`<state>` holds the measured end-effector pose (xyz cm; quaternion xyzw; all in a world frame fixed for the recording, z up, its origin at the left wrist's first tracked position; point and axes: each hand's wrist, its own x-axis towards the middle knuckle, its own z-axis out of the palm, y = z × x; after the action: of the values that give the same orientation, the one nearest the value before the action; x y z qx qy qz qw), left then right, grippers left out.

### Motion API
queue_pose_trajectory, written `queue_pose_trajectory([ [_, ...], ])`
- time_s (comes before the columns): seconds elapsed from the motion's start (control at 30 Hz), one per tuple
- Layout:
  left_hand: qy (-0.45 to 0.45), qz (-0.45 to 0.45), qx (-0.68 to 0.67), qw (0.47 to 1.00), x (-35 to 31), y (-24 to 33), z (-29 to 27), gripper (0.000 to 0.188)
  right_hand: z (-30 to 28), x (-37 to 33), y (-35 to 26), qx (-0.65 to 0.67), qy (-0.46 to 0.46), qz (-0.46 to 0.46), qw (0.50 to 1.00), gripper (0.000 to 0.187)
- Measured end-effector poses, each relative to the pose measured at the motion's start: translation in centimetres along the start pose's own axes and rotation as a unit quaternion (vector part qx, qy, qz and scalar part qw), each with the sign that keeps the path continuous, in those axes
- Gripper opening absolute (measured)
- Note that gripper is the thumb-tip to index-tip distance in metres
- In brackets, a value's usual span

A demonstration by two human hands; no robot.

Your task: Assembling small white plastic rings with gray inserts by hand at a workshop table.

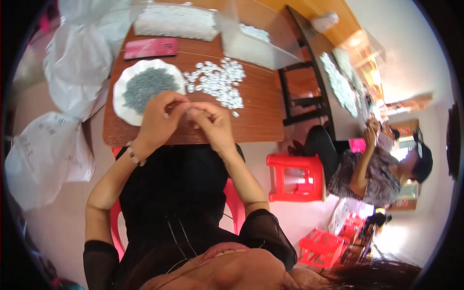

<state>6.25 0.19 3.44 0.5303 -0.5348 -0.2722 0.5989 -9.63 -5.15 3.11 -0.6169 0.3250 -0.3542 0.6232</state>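
My left hand (pixel 162 118) and my right hand (pixel 212 124) meet over the table's near edge, fingertips pinched together. A small whitish piece (pixel 189 111) shows at the right fingertips; whatever the left fingers grip is hidden. Just beyond my left hand stands a white scalloped plate (pixel 119 106), heaped with small thin grey pins (pixel 147 87). To the right of the plate, a loose spread of small white pieces (pixel 217 79) lies on the brown wooden table (pixel 263 113).
At the table's back are a pink phone-like slab (pixel 151 48), a full white tray (pixel 176 21) and a clear bin (pixel 251 46). White sacks (pixel 79 67) stand at left. On the right, another person (pixel 367 169) works at a second table (pixel 333 82), near a red stool (pixel 296 178).
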Motion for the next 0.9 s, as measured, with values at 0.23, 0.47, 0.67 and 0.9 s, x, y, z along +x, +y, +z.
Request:
queue_pose_trajectory([
  [0.23,-0.02,0.042,0.025,0.999,-0.2,1.0,1.1,0.004,-0.8,-0.4,-0.6,0.047,0.0,-0.019,0.999,0.014],
  [0.47,-0.056,0.032,-0.003,0.998,-0.3,1.1,1.3,0.004,-1.3,-0.4,-0.6,0.09,-0.015,-0.017,0.996,0.011],
  [0.67,-0.067,0.144,0.096,0.983,-0.2,2.3,1.0,0.008,-1.8,-0.5,-0.5,0.082,-0.033,0.009,0.996,0.013],
  [0.9,-0.064,0.215,0.158,0.962,-0.6,2.2,1.2,0.011,-2.4,-0.5,-0.2,0.096,-0.049,0.012,0.994,0.013],
])
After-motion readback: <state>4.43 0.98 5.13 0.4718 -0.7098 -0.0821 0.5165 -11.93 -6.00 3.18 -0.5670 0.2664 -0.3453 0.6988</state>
